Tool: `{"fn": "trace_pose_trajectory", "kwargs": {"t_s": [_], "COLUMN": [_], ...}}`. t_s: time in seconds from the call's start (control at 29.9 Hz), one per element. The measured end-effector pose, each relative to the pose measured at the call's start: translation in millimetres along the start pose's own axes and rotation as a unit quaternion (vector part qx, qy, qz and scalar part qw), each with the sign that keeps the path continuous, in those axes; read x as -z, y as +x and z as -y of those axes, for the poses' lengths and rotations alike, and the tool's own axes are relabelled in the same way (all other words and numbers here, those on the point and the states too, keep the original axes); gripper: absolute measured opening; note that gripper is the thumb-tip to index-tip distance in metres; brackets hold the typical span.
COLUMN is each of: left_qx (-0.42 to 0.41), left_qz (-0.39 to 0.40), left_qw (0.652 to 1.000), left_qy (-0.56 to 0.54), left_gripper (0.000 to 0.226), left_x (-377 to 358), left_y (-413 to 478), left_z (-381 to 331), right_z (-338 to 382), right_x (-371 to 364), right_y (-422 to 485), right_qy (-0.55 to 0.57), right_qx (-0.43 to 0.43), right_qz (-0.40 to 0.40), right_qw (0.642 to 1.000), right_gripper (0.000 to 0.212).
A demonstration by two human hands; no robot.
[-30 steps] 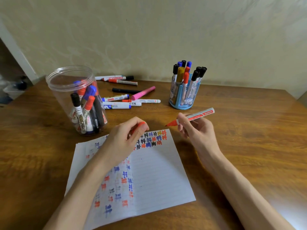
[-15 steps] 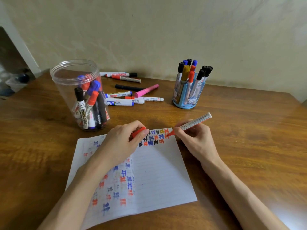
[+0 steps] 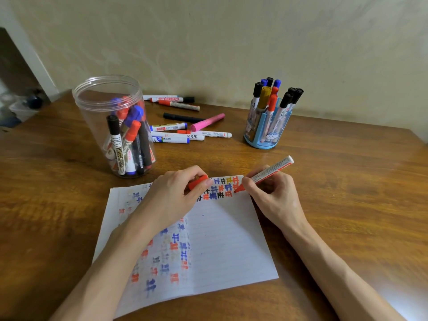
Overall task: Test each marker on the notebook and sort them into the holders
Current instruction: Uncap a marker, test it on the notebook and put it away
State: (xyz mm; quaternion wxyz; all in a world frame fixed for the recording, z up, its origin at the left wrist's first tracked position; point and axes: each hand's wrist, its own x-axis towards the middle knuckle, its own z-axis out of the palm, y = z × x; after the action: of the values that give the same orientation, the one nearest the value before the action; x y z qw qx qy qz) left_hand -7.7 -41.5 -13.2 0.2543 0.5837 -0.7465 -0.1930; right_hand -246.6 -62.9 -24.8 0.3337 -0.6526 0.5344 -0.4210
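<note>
An open lined notebook (image 3: 227, 239) lies on the wooden table, covered with red, blue and black test marks. My right hand (image 3: 275, 195) grips a red marker (image 3: 271, 171) with its tip touching the page's top right corner. My left hand (image 3: 171, 195) rests on the page and holds the marker's red cap (image 3: 196, 181). A clear plastic jar (image 3: 115, 126) with several markers stands at the left. At the back right stands a blue holder (image 3: 266, 126) with several more.
Several loose markers (image 3: 185, 126) lie between the jar and the blue holder, among them a pink one (image 3: 207, 122) and a black one (image 3: 183, 117). The wall runs close behind the table's far edge.
My right hand has brought the red marker down from above the table until its tip is on the page's top right corner. My left hand stayed on the notebook with the cap.
</note>
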Motion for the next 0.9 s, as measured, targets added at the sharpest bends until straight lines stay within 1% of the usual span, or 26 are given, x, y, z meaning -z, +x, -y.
{"fn": "trace_pose_trajectory", "kwargs": {"t_s": [0.27, 0.4, 0.47, 0.64, 0.9], "left_qx": [-0.003, -0.002, 0.0, 0.001, -0.003], "left_qz": [-0.001, -0.001, 0.0, 0.0, -0.001], "left_qw": [1.0, 1.0, 1.0, 1.0, 1.0], "left_qy": [-0.001, -0.01, -0.009, -0.006, -0.002], "left_gripper": [0.04, 0.042, 0.038, 0.034, 0.04], "left_x": [0.2, 0.8, 0.2, 1.5, 1.8], "left_y": [-0.1, -1.2, -1.4, -0.9, 0.0], "left_z": [0.3, -0.7, 0.3, -0.3, -1.2], "right_z": [-1.7, -3.6, -3.5, -1.0, -0.6], "right_x": [-0.7, 0.1, 0.2, 2.0, -0.5], "right_y": [-0.7, 0.1, -0.1, -0.4, -1.2], "right_qy": [-0.029, -0.042, -0.044, -0.003, -0.021], "right_qx": [0.037, 0.032, 0.032, 0.029, 0.038], "right_qz": [0.006, -0.007, -0.004, -0.016, 0.015], "right_qw": [0.999, 0.999, 0.999, 0.999, 0.999], "right_gripper": [0.01, 0.01, 0.01, 0.009, 0.01]}}
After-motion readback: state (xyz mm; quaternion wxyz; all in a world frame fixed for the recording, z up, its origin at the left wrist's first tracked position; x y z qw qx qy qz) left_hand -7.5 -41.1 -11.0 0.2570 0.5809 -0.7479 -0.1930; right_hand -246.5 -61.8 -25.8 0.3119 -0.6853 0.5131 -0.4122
